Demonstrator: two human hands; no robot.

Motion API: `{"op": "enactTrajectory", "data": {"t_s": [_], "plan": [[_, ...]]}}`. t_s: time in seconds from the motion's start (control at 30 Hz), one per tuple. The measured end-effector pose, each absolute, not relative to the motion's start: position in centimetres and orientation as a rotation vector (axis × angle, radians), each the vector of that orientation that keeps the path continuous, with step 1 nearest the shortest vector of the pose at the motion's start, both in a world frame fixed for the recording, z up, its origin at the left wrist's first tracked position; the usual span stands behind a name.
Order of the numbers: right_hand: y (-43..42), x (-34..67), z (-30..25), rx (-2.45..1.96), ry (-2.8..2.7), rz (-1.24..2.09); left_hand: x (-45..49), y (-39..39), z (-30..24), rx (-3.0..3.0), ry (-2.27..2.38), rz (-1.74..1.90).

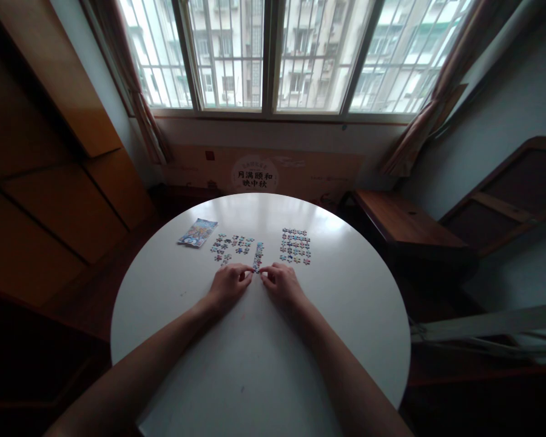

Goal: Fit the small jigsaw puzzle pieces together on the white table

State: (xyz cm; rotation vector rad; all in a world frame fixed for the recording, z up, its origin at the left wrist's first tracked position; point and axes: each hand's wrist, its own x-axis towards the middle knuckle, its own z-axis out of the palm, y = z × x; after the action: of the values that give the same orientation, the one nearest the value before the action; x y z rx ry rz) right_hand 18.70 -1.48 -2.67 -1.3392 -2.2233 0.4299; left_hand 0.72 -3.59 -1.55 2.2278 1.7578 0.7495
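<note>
Both of my hands rest on a round white table. My left hand and my right hand are curled, and their fingertips pinch the near end of a short joined strip of jigsaw pieces that lies between them. Left of the strip lies a loose scatter of puzzle pieces. To the right of it, several pieces are laid out in a neat block.
A small printed picture card or packet lies at the table's far left. A wooden side table stands beyond the right rim, wooden cabinets on the left, and a barred window with a cardboard box below it lies ahead.
</note>
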Motion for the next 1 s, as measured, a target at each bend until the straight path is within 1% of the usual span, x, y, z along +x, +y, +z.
{"op": "enactTrajectory", "data": {"t_s": [0.53,0.8,1.0], "plan": [[-1.43,18.71,-2.93,-1.315,-2.205,0.409,0.74,-3.6,-1.86,2.173,1.803,0.72],[-1.35,18.74,-2.86,-1.339,-2.214,0.421,0.9,-4.24,-2.15,2.457,1.336,0.733],[-1.43,18.62,-2.79,-1.352,-2.219,0.408,0.62,-4.01,-2.01,2.438,1.402,0.726]]}}
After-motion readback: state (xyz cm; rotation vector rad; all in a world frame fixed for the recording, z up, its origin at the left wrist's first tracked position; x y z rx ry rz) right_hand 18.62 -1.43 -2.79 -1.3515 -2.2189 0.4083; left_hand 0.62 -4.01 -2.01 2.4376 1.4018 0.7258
